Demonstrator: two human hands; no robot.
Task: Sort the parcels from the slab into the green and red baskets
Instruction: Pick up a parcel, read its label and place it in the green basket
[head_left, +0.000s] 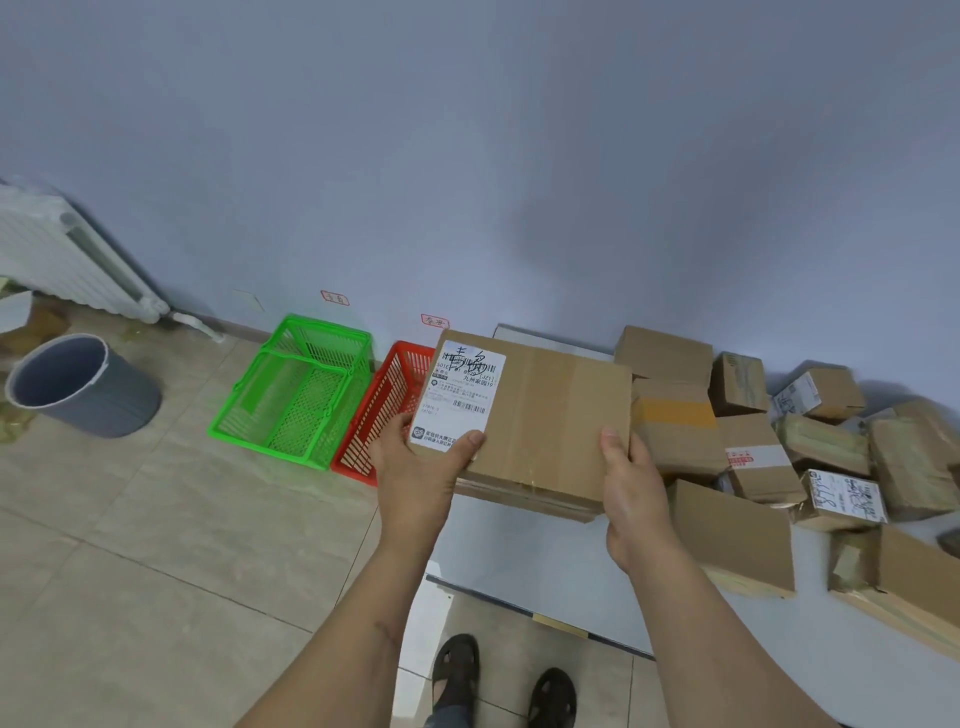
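Note:
I hold a flat cardboard parcel (540, 415) in the air with both hands; a white shipping label with handwriting covers its left end. My left hand (421, 467) grips the near left corner, thumb on the label. My right hand (631, 493) grips the near right edge. The parcel hovers over the left end of the white slab (519, 566) and partly hides the red basket (374, 431). The green basket (296, 389) stands to the left of the red one, with nothing in it. Several more cardboard parcels (753, 457) lie piled on the slab to the right.
A grey bin (78, 384) stands on the tiled floor at the left, below a white radiator (67, 254). Small paper labels (335, 298) are stuck on the wall above each basket. My feet in dark sandals (504, 686) are near the slab's front edge.

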